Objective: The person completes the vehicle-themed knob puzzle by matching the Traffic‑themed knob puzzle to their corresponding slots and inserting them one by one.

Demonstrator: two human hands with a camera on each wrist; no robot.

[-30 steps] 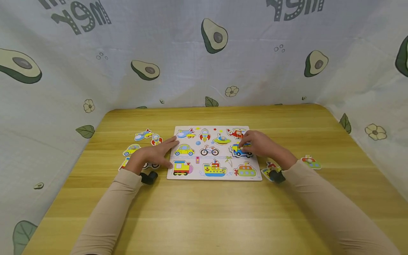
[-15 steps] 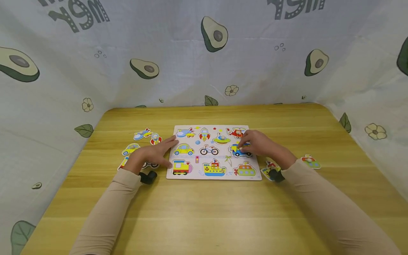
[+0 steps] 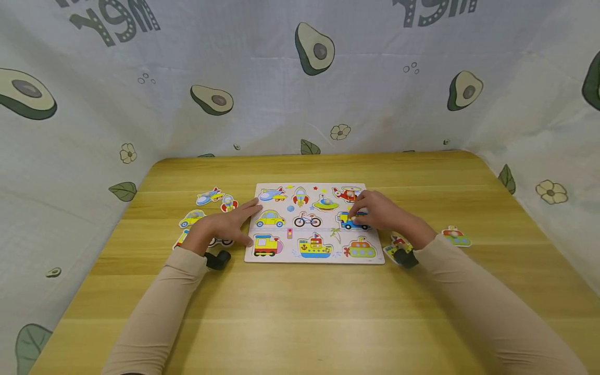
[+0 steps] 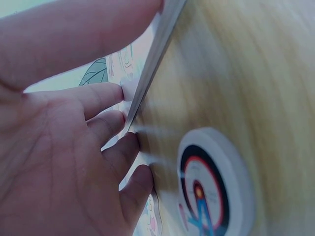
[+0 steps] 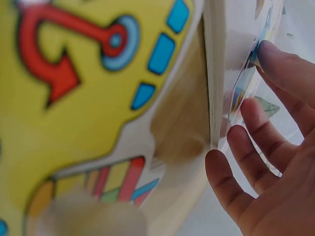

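Note:
A pale puzzle board (image 3: 290, 258) with printed vehicles lies flat on the wooden table. My right hand (image 3: 382, 211) pinches the knob of a blue-and-yellow truck piece (image 3: 347, 223) at the board's right side; the hand hides part of it. My left hand (image 3: 227, 226) rests with spread, fairly straight fingers on the board's left edge. In the left wrist view, the left fingers (image 4: 113, 128) reach over that edge, and a bicycle piece (image 4: 241, 182) lies beside it. A boat piece (image 5: 74, 113) fills much of the right wrist view, near the right wrist.
Left of the board lie an airplane piece (image 3: 210, 197), a rocket piece (image 3: 229, 203), a yellow car piece (image 3: 191, 219) and a partly hidden train piece (image 3: 180, 238). A submarine piece (image 3: 456, 236) lies to the right. A printed cloth (image 3: 262, 120) hangs behind the table.
The truck piece has shifted slightly and appears flatter within its outline, still pinched by the right hand. The left hand stays on the board's edge; the head view tilts slightly.

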